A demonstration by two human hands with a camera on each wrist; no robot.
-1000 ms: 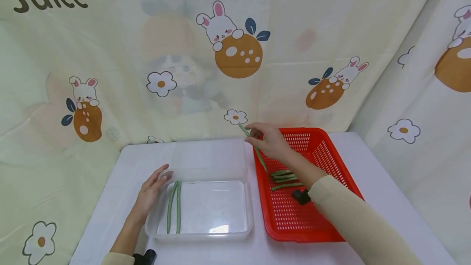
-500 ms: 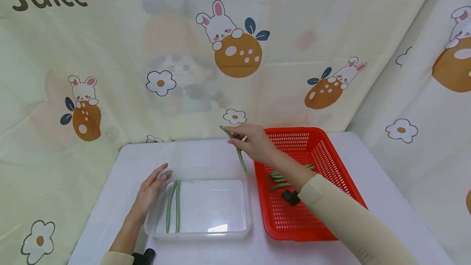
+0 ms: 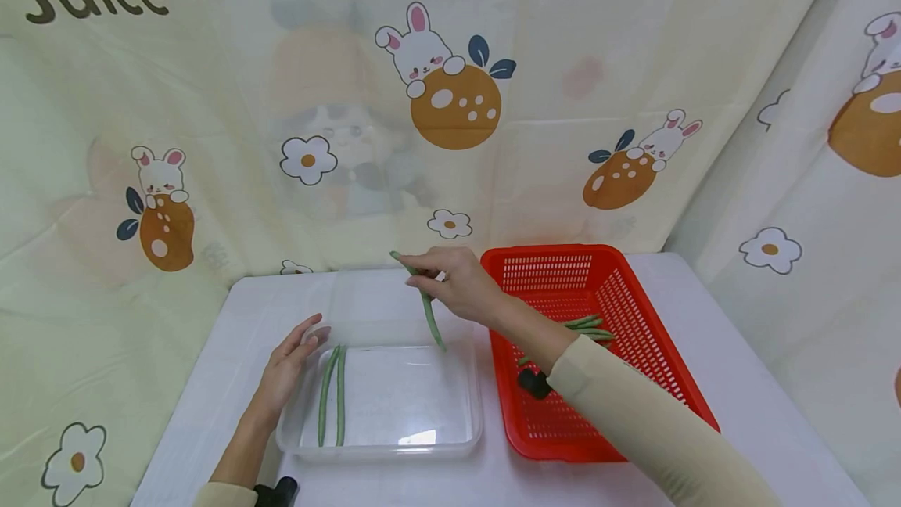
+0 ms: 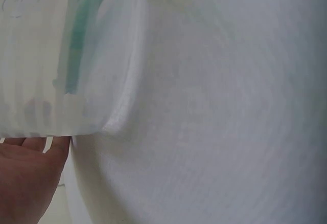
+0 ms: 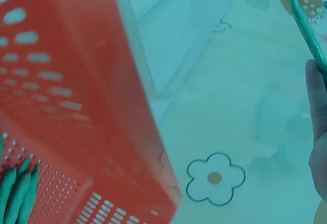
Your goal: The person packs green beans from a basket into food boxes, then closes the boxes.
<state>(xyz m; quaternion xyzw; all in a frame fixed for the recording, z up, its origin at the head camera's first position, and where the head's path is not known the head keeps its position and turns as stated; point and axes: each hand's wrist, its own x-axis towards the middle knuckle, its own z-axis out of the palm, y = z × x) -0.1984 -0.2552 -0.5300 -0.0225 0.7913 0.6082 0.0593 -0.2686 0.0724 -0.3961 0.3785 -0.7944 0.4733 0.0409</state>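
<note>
My right hand pinches a green bean between thumb and fingers, high over the back right part of a clear plastic container. The bean slants, its lower end hanging toward the container; its other end shows in the right wrist view. My left hand rests against the container's left back side, fingers fairly straight along the rim. In the left wrist view, fingertips touch the see-through wall. Two green beans lie side by side lengthwise at the container's left end, their tops nearly meeting.
A red perforated basket stands right of the container, with several green beans inside, partly hidden by my right forearm. Both stand on a white-covered table. A printed curtain hangs close behind the table's back edge.
My right hand has carried the bean left, from above the basket's back left corner to above the container. The left hand and the two beans in the container have stayed put.
</note>
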